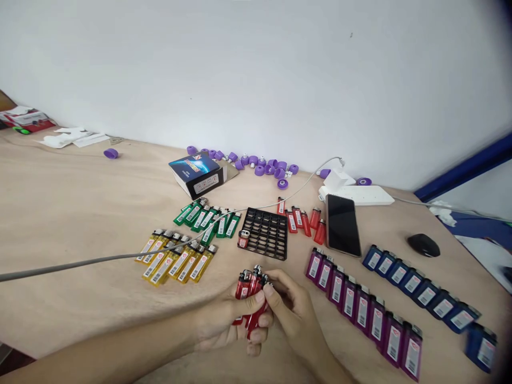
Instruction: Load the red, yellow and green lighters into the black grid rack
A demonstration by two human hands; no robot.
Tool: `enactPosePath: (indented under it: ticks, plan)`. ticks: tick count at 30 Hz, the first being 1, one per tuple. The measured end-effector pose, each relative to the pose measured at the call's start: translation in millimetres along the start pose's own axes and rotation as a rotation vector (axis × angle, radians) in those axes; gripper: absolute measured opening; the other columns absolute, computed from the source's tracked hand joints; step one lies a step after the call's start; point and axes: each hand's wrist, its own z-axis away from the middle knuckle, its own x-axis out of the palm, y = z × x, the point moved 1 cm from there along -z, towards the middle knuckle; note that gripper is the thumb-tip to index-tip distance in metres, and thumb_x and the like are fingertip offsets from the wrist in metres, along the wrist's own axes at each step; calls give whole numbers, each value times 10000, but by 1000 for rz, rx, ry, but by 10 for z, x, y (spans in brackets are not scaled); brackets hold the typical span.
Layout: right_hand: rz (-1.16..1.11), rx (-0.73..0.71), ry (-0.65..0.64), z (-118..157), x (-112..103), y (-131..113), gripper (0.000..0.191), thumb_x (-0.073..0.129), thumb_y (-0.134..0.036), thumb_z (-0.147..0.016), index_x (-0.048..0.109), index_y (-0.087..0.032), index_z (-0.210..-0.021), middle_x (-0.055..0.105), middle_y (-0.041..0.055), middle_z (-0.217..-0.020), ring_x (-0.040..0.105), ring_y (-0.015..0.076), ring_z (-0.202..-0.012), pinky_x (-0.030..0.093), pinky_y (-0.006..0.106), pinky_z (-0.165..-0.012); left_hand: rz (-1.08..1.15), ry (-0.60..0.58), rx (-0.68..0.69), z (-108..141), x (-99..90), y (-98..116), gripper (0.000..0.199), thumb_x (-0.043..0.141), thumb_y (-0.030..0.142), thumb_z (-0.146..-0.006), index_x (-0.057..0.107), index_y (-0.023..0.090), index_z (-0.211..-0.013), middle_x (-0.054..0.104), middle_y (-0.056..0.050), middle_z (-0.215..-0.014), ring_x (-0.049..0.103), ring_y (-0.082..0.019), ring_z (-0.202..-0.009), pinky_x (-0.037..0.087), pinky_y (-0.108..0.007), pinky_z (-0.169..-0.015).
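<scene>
My left hand (226,320) is wrapped round a bunch of red lighters (255,282), their metal tops pointing up. My right hand (298,314) pinches the top of the rightmost lighter in that bunch, thumb and forefinger closed on it. Beyond my hands lies a black gridded tray (267,253), and one red lighter (243,239) stands upright in its left corner. Several more red lighters (296,217) rest to the right of the tray. Green lighters (208,217) and yellow lighters (184,262) are grouped to the left.
Purple lighters (362,312) and dark blue lighters (412,282) form rows at right. A phone (343,224), mouse (424,245) and white power strip (372,195) lie behind them. A grey cable (108,257) crosses the table. A blue-black box (198,173) and purple caps (260,170) sit near the wall.
</scene>
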Motion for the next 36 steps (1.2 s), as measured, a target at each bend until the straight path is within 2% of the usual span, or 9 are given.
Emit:
enactPosePath:
  ticks: [5,11,13,17,19,22,27,33,36]
  plan:
    - [-12,149,168,41,-22,58,338,664,-514,-847,689,-177,-869,705,29,-595,597,163,-435,462,257,-435,-158,96,90,-19,17,-35,404,883,402,-730,668,127,-935,673,-42,-780,656,-134,-698,517,-266,-675]
    - [23,68,487,23,-51,24,275,782,-405,-728,685,-192,-873,776,83,-807,747,252,-755,583,303,-643,-259,182,100,-22,71,-19,415,901,345,-682,716,115,-973,738,-103,-843,718,-217,-802,541,-324,-747]
    - [-24,66,431,10,-43,14,290,752,-418,-764,677,-189,-925,773,81,-833,743,244,-770,583,299,-647,-272,183,124,-21,97,-10,383,881,351,-699,725,105,-948,738,-107,-827,718,-214,-774,544,-309,-711]
    - [-157,99,61,7,22,41,273,654,-465,-868,615,-196,-875,687,14,-705,626,154,-562,473,223,-452,-278,228,176,-9,137,4,415,878,318,-684,717,134,-1020,733,-63,-805,716,-208,-767,545,-296,-686]
    - [-215,110,-30,15,44,68,286,646,-480,-880,575,-205,-844,648,-8,-698,547,117,-504,412,201,-400,-297,255,187,-2,141,3,459,882,302,-665,709,148,-1062,737,-59,-852,716,-217,-792,555,-317,-704]
    - [-236,121,-28,15,50,95,324,619,-527,-896,556,-212,-847,580,-34,-658,482,101,-478,400,199,-395,-332,296,198,6,125,-12,424,872,309,-667,720,133,-1021,739,-67,-853,715,-230,-799,561,-343,-722]
    - [-174,141,89,-13,16,90,440,568,-614,-901,527,-206,-742,504,-40,-617,472,109,-531,402,198,-439,-336,267,194,10,128,-33,304,837,294,-698,734,112,-919,745,-79,-825,724,-237,-802,568,-363,-762]
    - [-323,151,-39,17,48,30,319,656,-515,-871,539,-219,-845,526,-61,-640,398,73,-438,380,191,-387,-329,278,223,8,179,-25,433,848,280,-699,704,137,-1082,748,-60,-837,732,-229,-775,583,-374,-767]
    - [-409,196,34,23,90,-17,328,668,-531,-857,506,-249,-897,532,-81,-646,339,55,-376,343,178,-332,-355,263,247,8,173,-34,411,841,298,-731,699,136,-1082,752,-67,-846,732,-229,-774,588,-384,-781]
